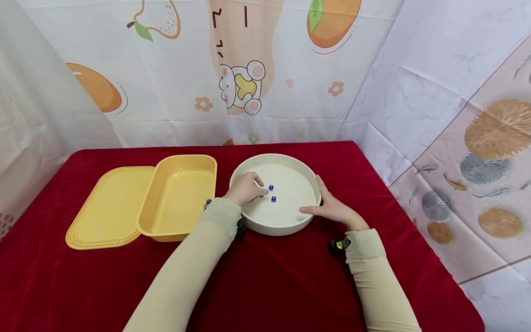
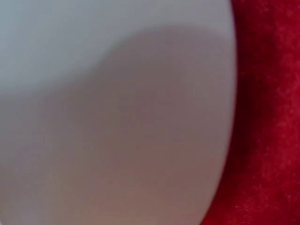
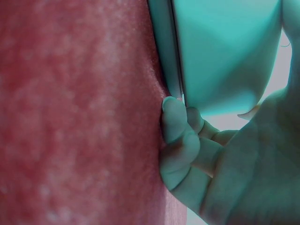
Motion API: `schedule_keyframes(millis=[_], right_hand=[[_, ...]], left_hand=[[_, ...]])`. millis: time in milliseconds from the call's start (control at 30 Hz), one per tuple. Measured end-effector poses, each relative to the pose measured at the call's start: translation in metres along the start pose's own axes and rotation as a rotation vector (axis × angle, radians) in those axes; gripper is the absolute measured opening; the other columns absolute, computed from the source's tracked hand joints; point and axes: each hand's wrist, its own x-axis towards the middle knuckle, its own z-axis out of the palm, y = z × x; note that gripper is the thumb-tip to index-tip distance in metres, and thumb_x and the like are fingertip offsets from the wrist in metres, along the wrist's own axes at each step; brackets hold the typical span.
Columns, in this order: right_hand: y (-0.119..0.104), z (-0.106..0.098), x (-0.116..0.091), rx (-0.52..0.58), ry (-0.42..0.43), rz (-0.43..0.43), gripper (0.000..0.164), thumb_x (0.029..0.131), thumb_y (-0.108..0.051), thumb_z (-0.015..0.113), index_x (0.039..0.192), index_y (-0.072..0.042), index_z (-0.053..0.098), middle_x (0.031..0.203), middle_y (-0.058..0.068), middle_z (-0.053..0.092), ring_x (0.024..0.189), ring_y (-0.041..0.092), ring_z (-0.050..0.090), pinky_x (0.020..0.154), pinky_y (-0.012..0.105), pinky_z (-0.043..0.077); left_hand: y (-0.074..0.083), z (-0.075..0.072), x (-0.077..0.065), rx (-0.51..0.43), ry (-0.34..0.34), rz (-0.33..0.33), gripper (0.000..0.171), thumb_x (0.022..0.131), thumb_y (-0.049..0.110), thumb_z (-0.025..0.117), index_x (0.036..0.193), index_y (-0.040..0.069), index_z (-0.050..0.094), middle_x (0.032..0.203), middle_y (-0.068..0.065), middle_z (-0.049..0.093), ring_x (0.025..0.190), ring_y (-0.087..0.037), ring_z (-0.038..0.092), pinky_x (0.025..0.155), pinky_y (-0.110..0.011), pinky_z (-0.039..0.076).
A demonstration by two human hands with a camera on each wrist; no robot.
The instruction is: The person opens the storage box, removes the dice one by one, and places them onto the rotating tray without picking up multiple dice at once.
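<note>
A round cream tray lies on the red cloth with blue dice inside. My left hand reaches over its left rim, fingertips pinching a blue die. Two more blue dice lie just right of those fingers, on the tray floor. At the tray's right side, my right hand grips the wall, thumb over the rim and fingers outside. The right wrist view shows curled fingers low against the tray's outer wall. In the left wrist view only the blurred tray wall and cloth appear.
To the left stands a deep yellow box, with a flat yellow lid beside it. Small dark blue dice show by the box's right wall, partly behind my left sleeve. Red cloth covers the table; printed curtains hang behind.
</note>
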Motion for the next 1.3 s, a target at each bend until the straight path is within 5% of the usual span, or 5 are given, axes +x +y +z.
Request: schedule_keyframes(millis=[300, 633, 967, 1300], right_hand=[[-0.001, 0.0, -0.001, -0.004, 0.001, -0.003, 0.12, 0.082, -0.037, 0.077, 0.158, -0.009, -0.012, 0.167, 0.012, -0.007, 0.154, 0.032, 0.001, 0.122, 0.057, 0.009], [-0.001, 0.0, 0.0, 0.017, 0.001, -0.012, 0.119, 0.083, -0.035, 0.078, 0.158, -0.011, -0.011, 0.167, 0.011, -0.006, 0.154, 0.031, 0.001, 0.122, 0.057, 0.008], [0.001, 0.0, 0.0, 0.014, 0.005, -0.015, 0.119, 0.083, -0.035, 0.078, 0.158, -0.01, -0.011, 0.167, 0.011, -0.006, 0.153, 0.031, 0.001, 0.122, 0.057, 0.008], [0.001, 0.0, 0.0, 0.006, 0.0, -0.012, 0.119, 0.083, -0.036, 0.077, 0.158, -0.01, -0.011, 0.167, 0.011, -0.007, 0.154, 0.031, 0.001, 0.122, 0.056, 0.009]], left_hand=[[0.007, -0.016, -0.008, -0.146, 0.015, 0.054, 0.029, 0.089, 0.03, 0.075, 0.106, 0.01, 0.063, 0.083, -0.012, 0.066, 0.062, -0.016, 0.057, 0.062, -0.024, 0.054], [0.016, -0.045, -0.027, -0.257, 0.012, 0.111, 0.032, 0.094, 0.035, 0.068, 0.114, 0.011, 0.064, 0.114, -0.019, 0.069, 0.1, -0.038, 0.066, 0.076, -0.033, 0.06], [0.02, -0.07, -0.052, -0.281, 0.057, 0.142, 0.031, 0.097, 0.034, 0.065, 0.115, 0.01, 0.064, 0.107, -0.014, 0.069, 0.079, -0.021, 0.063, 0.076, -0.034, 0.059], [0.005, -0.086, -0.064, -0.294, 0.1, 0.138, 0.034, 0.096, 0.036, 0.064, 0.117, 0.008, 0.063, 0.097, -0.008, 0.064, 0.078, -0.021, 0.059, 0.068, -0.025, 0.055]])
